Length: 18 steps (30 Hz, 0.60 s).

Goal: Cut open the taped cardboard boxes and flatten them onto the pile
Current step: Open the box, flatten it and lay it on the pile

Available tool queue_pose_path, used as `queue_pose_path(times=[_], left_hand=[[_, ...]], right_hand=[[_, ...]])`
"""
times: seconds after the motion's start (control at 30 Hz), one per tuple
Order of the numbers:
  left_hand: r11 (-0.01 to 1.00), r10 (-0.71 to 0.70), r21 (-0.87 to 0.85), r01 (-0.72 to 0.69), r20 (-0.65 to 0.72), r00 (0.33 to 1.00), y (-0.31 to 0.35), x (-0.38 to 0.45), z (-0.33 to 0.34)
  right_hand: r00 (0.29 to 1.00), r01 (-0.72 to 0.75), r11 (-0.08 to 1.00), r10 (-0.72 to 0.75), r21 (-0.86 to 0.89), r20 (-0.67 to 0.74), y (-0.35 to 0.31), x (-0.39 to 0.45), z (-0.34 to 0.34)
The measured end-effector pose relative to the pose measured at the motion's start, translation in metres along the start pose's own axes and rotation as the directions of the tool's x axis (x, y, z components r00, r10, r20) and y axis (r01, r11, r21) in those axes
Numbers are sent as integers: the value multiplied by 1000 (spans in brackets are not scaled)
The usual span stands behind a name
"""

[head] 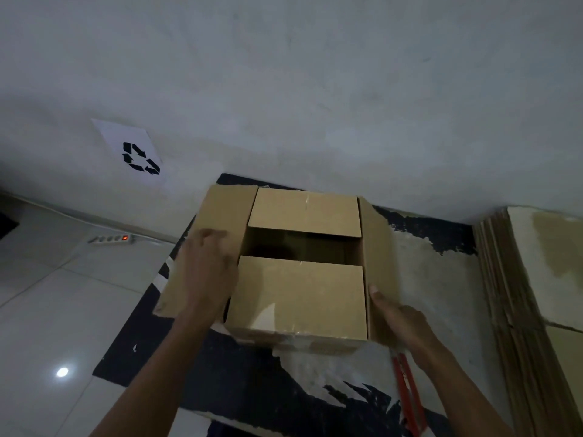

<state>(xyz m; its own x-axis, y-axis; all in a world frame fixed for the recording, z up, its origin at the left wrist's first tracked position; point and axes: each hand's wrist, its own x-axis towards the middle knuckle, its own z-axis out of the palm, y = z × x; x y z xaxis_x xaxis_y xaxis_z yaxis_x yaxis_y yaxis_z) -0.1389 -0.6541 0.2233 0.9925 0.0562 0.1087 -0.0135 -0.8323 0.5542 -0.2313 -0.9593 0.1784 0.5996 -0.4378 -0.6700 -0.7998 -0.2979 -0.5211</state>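
Box (299,298) open-topped; L hand (205,266) flat on flap, R hand (400,320) against side, fingers straight.

1. A brown cardboard box (299,298) sat on a worn black-and-white mat (419,272), its four top flaps spread and a dark gap showing between the near and far ones.
2. My left hand (205,266) lay flat on the left side flap, fingers straight.
3. My right hand (400,320) pressed against the right side flap, thumb up along its edge.
4. A red-handled cutter (407,389) lay on the mat below my right wrist.
5. A stack of flattened cardboard sheets (517,310) leaned by the grey wall (315,89) on the right.
6. A white paper with a black recycling symbol (132,152) hung on that wall.
7. A white power strip (110,239) with a red light lay on the tiled floor (47,294).
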Motion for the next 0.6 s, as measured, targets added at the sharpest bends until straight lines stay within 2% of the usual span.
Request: queue_pose_path(times=[0.03,0.07,0.1,0.13,0.17,0.2,0.23,0.27,0.3,0.37,0.4,0.43,0.53,0.57,0.6], left_hand=[[988,148,-51,-143,115,982,14,9,0],[976,211,-114,-185,300,930,30,15,3],[977,213,-131,-170,477,853,42,19,8],[977,211,-141,-158,571,793,51,23,12],[980,199,-117,-161,594,779,58,26,13],[979,202,-93,-181,561,803,65,29,7],[974,217,-52,-221,505,836,71,32,-3],[964,242,-24,-265,495,835,75,32,-16],[954,257,-20,-300,574,778,79,29,-29],[947,189,-1,-321,809,556,84,8,-48],[943,136,34,-332,869,475,82,-6,-47],[936,105,59,-346,893,437,77,-21,-39],[897,13,166,-409,916,401,56,-56,2],[864,13,205,-461,904,427,51,-64,14],[838,34,238,-491,875,483,48,-72,23]], right_hand=[[998,16,997,-21,-75,-61,-2,-1,0],[990,62,986,-81,-156,-119,-5,-4,1],[971,123,966,-164,-226,-174,-6,-5,2],[943,203,940,-263,-275,-202,-8,-5,2],[921,269,913,-337,-307,-197,-11,-6,1],[899,331,892,-397,-307,-184,-13,-3,1],[893,372,891,-421,-262,-162,-15,-1,1],[902,384,907,-408,-176,-137,-17,0,1],[917,372,924,-380,-88,-119,-19,0,1],[937,339,941,-336,15,-96,-22,-3,5],[942,331,943,-327,42,-77,-22,-5,6],[943,332,941,-329,66,-47,-22,-7,8],[945,327,945,-327,-20,19,-19,-9,18],[942,335,939,-335,-74,11,-17,-8,23],[937,347,932,-350,-106,-8,-16,-7,28]])
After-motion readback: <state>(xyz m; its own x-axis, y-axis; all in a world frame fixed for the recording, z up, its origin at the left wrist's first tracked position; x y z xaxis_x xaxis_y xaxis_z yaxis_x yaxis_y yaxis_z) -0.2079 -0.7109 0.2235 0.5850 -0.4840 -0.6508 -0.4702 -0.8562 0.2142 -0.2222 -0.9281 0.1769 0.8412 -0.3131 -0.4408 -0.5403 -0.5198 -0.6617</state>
